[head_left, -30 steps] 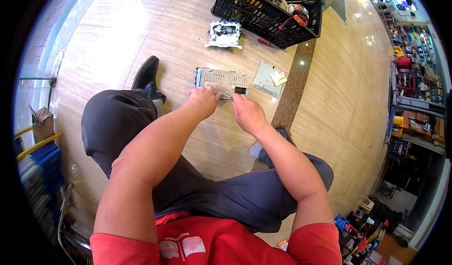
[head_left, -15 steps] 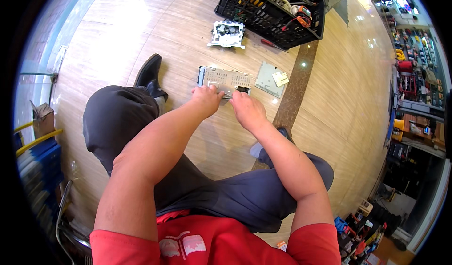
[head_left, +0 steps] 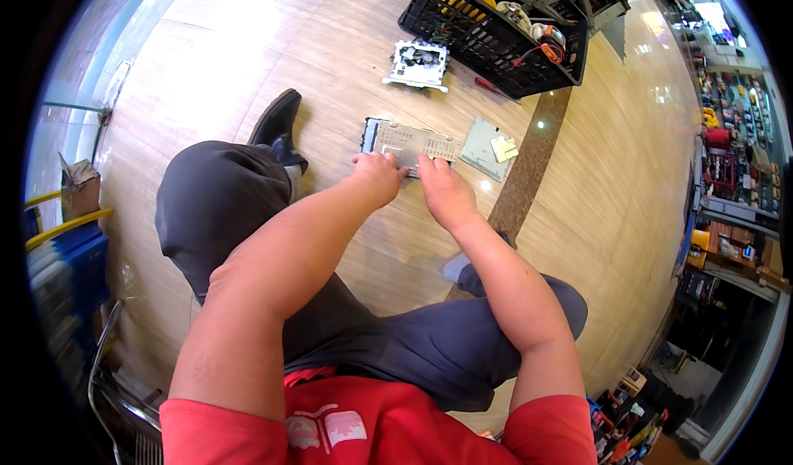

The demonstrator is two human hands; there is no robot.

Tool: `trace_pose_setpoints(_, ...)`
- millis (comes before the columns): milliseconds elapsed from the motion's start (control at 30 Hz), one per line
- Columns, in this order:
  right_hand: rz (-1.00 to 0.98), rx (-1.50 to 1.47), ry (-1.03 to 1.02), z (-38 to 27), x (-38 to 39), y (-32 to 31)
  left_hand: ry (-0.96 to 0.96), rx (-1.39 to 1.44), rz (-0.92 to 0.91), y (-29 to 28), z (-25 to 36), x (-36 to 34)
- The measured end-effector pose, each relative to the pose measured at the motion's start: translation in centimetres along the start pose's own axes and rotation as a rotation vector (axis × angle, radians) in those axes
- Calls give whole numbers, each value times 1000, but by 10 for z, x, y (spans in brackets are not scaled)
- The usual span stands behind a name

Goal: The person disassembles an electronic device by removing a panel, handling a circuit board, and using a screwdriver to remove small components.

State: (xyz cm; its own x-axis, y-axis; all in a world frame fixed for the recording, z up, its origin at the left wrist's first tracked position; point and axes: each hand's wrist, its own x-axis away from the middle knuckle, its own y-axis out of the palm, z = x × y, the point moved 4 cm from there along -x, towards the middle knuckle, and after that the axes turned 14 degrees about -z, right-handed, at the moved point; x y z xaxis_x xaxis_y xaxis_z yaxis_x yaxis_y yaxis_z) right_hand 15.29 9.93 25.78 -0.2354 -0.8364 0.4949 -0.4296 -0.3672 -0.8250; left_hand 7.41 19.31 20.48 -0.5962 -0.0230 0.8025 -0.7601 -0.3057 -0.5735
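Note:
A flat metal device casing (head_left: 417,141), with slotted holes and a dark strip along its left end, lies on the floor in front of me. It looks like the chassis of a disc player or car stereo. My left hand (head_left: 380,176) grips its near edge at the left, thumb pointing towards the middle. My right hand (head_left: 448,191) holds the near edge at the right, fingertips bent over the top surface. Both hands hide most of that edge. Just right of the casing lies a thin grey metal plate (head_left: 481,144) with a pale yellow label (head_left: 504,149) on it.
Beyond the casing sits a white-framed mechanism (head_left: 418,65). A black plastic crate (head_left: 496,44) full of tools stands behind it, with a red-handled screwdriver (head_left: 487,84) beside it. My black shoe (head_left: 279,126) is at the left. Stocked shelves (head_left: 735,126) line the right.
My right fingers have moved up onto the casing's top, covering the dark opening seen there before. The left hand keeps its place on the near edge. The whole view has shifted slightly.

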Motion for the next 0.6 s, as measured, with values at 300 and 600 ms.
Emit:
trace_pose_setpoints(300,44,63,-31,-8,-1,-3,-7,12,-29,-1,-1,-1)
trace_pose_setpoints(600,140,48,-84,-6,3,-3,-20,3,-19,1,0,-6)
